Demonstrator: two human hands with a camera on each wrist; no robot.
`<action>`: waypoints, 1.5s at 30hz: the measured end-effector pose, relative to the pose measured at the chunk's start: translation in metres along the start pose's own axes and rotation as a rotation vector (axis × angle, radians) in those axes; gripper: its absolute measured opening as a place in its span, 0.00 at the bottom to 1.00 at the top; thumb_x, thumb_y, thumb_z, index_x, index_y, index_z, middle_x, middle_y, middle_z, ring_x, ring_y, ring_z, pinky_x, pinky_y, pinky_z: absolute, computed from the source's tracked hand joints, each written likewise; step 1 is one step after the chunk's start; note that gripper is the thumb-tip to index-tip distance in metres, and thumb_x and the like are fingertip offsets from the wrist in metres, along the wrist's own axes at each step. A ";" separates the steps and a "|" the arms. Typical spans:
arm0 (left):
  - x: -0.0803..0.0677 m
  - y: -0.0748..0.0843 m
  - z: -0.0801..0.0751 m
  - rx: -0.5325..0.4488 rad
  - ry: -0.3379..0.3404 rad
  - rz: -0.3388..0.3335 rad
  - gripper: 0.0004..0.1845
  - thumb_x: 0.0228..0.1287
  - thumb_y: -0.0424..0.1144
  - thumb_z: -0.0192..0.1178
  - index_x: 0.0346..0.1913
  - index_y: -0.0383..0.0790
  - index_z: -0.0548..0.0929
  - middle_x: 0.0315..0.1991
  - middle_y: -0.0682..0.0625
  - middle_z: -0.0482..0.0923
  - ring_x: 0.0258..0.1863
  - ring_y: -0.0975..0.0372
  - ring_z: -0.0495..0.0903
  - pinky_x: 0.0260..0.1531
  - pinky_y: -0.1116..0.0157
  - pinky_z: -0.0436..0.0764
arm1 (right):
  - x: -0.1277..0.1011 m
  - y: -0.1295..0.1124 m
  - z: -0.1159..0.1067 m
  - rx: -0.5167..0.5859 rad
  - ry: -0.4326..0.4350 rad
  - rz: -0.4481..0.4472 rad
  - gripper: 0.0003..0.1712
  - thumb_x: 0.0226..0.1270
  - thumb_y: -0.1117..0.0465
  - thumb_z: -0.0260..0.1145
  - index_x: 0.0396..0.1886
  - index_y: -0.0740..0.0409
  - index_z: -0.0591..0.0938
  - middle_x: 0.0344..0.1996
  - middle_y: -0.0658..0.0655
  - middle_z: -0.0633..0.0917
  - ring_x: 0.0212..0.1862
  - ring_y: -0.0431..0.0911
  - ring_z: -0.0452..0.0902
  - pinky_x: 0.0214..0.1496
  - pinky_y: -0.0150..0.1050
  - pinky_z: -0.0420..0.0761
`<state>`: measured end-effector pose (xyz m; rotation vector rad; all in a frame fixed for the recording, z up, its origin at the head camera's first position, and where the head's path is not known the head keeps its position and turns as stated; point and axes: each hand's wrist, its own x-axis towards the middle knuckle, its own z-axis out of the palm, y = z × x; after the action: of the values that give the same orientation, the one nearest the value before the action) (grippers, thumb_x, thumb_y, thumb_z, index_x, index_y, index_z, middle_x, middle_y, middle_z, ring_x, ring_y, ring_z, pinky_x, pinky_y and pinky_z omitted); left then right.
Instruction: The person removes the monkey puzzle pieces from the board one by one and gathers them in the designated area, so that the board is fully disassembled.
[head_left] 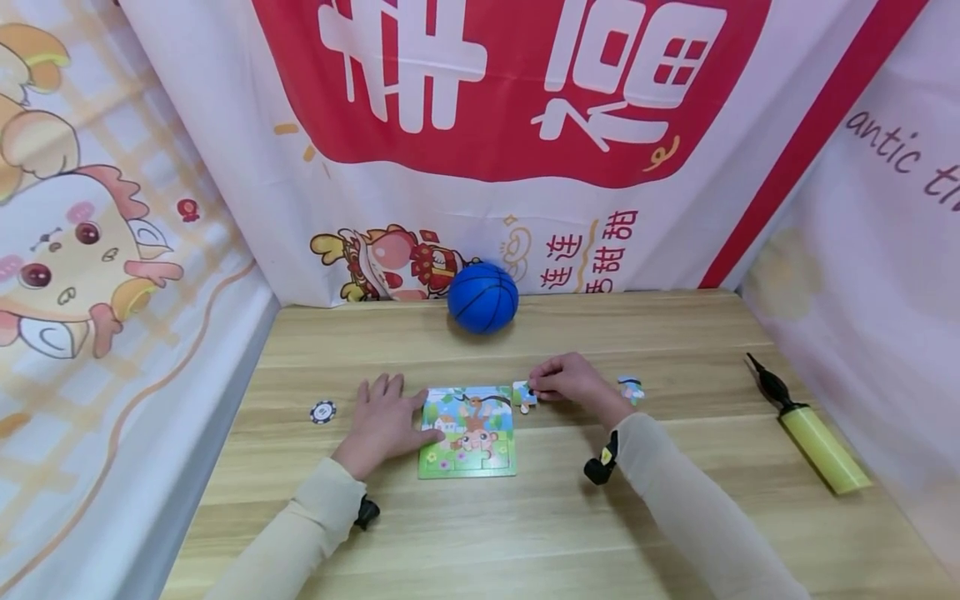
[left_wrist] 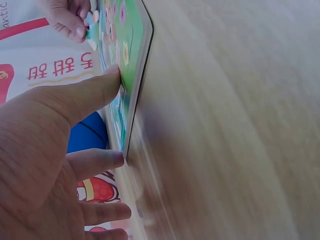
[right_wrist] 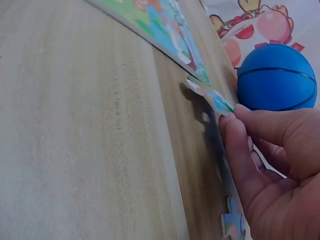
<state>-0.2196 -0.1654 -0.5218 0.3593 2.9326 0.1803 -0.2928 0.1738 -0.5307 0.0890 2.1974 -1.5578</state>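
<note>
A square jigsaw puzzle (head_left: 468, 450) with a cartoon animal picture lies flat on the table. My left hand (head_left: 384, 427) rests at its left side with fingers spread. In the left wrist view, the thumb presses on the puzzle's face and the index fingertip touches its edge. Just off the puzzle's upper right corner, my right hand (head_left: 576, 385) pinches a jigsaw piece (right_wrist: 212, 97) between thumb and index finger. That piece is tilted and held a little above the wood in the right wrist view. Another jigsaw piece (head_left: 631, 389) lies to the right, near the right wrist.
A blue ball (head_left: 483, 298) sits at the table's back edge, against the printed cloth. On the left lies a poker chip (head_left: 322, 412). A yellow hand pump (head_left: 821, 446) with a black nozzle lies at the far right. Printed cloths stand around the wooden table (head_left: 480, 542).
</note>
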 end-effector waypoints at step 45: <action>0.001 0.047 0.010 0.102 -0.018 0.051 0.62 0.54 0.83 0.50 0.74 0.31 0.68 0.76 0.31 0.56 0.75 0.39 0.53 0.71 0.37 0.48 | -0.042 -0.030 0.068 -0.844 -0.203 -0.452 0.10 0.65 0.59 0.75 0.44 0.57 0.91 0.32 0.45 0.87 0.35 0.37 0.80 0.43 0.37 0.82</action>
<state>-0.2073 -0.1185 -0.5251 0.4490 2.9240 0.0342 -0.2423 0.1099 -0.5061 -0.8239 2.6108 -0.6458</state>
